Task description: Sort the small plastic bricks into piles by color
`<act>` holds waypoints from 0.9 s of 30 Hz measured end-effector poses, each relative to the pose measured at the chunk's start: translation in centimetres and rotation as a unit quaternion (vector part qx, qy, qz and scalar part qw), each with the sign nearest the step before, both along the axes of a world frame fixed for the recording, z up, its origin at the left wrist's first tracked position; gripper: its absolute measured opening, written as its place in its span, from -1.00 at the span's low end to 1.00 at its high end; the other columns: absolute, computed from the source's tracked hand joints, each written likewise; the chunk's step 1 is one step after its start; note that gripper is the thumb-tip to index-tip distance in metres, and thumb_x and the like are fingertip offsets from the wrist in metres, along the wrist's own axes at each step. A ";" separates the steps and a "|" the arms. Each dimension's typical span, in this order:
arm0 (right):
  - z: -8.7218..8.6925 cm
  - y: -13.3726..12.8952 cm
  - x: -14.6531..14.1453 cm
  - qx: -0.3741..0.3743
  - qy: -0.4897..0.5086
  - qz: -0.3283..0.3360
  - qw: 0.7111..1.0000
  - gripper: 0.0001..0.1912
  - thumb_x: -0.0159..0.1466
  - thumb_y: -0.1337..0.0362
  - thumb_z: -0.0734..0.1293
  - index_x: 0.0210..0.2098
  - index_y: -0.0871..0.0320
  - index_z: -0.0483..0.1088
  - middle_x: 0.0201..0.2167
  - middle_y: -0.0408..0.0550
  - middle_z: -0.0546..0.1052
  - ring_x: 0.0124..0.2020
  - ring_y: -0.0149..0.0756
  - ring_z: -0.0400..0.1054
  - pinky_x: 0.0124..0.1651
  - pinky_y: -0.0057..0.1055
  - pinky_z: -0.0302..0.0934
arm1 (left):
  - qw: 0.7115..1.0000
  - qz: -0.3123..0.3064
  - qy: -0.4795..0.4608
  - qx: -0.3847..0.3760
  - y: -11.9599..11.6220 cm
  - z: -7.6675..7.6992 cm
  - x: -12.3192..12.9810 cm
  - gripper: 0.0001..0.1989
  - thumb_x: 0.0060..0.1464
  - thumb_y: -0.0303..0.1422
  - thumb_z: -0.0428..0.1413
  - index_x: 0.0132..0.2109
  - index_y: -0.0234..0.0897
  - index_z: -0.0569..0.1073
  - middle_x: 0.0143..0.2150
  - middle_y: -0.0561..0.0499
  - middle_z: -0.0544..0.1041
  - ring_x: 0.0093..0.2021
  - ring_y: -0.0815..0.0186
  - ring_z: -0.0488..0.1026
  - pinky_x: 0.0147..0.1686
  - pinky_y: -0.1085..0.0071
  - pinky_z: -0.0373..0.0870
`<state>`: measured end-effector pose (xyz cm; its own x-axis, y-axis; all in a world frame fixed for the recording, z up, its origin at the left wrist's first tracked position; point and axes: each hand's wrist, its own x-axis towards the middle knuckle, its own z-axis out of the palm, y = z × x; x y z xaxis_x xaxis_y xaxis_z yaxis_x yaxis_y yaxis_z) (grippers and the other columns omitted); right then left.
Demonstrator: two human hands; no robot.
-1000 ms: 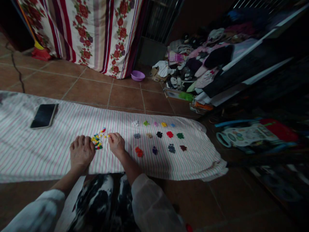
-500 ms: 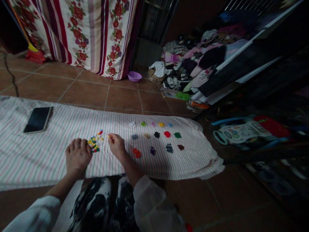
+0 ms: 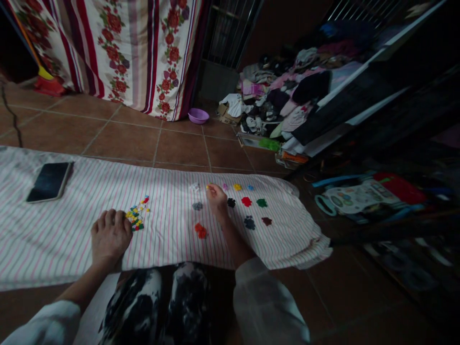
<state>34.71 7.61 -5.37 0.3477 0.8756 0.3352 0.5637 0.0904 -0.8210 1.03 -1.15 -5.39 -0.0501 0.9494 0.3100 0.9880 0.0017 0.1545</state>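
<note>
My left hand point(image 3: 110, 235) lies palm down on the striped cloth point(image 3: 172, 239), its fingers slightly apart and holding nothing. Right beside its fingertips is a mixed pile of small coloured pieces point(image 3: 135, 221), in yellow, white, green, red and blue. Over the rows of sorted pieces, my right hand point(image 3: 217, 201) pinches a small yellow piece point(image 3: 207, 187). Near it lie white pieces point(image 3: 194, 187), grey pieces point(image 3: 197, 206), black pieces point(image 3: 231, 202), pink pieces point(image 3: 225, 187) and a yellow heap point(image 3: 237, 187). My right hand and forearm hide some heaps.
A phone point(image 3: 49, 182) lies at the cloth's left. More heaps sit to the right: red point(image 3: 246, 201), green point(image 3: 261, 203), blue point(image 3: 250, 188), dark grey point(image 3: 249, 222), brown point(image 3: 266, 221); orange-red point(image 3: 200, 231) is nearer. A purple basin point(image 3: 198, 116) stands on the tiled floor.
My right hand has moved right, from beside the mixed pile to the sorted heaps, still pinching the yellow piece. My left hand stays by the pile. The view has shifted slightly.
</note>
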 end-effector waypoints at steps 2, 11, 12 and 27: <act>0.2 0.7 3.3 -0.002 -0.003 -0.028 1.000 -0.75 0.19 0.20 0.28 -0.24 0.15 0.54 -0.32 -0.02 0.63 -0.33 -0.31 0.51 -0.18 -0.39 0.44 | 1.000 0.004 -0.001 0.002 0.0 0.0 0.1 -0.61 0.29 -0.27 -0.19 0.00 -0.34 0.44 0.09 -0.34 0.47 0.22 -0.16 0.32 0.10 -0.08 0.28; 1.2 1.6 13.6 -0.069 -0.052 -0.166 0.982 -0.79 0.10 0.24 0.25 -0.33 0.14 0.48 -0.42 -0.02 0.57 -0.33 -0.20 0.47 -0.12 -0.26 0.38 | 0.999 0.026 -0.007 -0.041 0.2 0.3 0.3 -0.59 0.29 -0.25 -0.18 0.04 -0.36 0.44 0.11 -0.33 0.45 0.26 -0.11 0.29 0.15 -0.06 0.27; 1.1 1.6 14.4 -0.077 -0.058 -0.174 0.980 -0.79 0.09 0.24 0.25 -0.35 0.13 0.48 -0.43 -0.02 0.56 -0.33 -0.19 0.48 -0.12 -0.25 0.37 | 0.999 0.024 -0.012 -0.039 0.1 0.3 0.3 -0.59 0.28 -0.25 -0.18 0.04 -0.36 0.44 0.11 -0.34 0.45 0.26 -0.12 0.29 0.15 -0.07 0.27; -1.0 3.3 18.6 -0.197 -0.159 -0.189 0.949 -0.74 0.07 0.37 0.25 -0.34 0.11 0.56 -0.36 -0.03 0.64 -0.25 -0.22 0.52 -0.11 -0.39 0.34 | 0.999 0.018 0.032 -0.014 0.3 -1.1 -0.3 -0.60 0.32 -0.25 -0.19 0.06 -0.36 0.43 0.15 -0.30 0.45 0.24 -0.06 0.32 0.14 0.01 0.27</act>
<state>53.28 10.95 -6.35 0.5973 0.7881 0.1489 0.7203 -0.4455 -0.5317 0.71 -0.84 -6.45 -0.0649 0.9555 0.2878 0.9950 0.0401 0.0912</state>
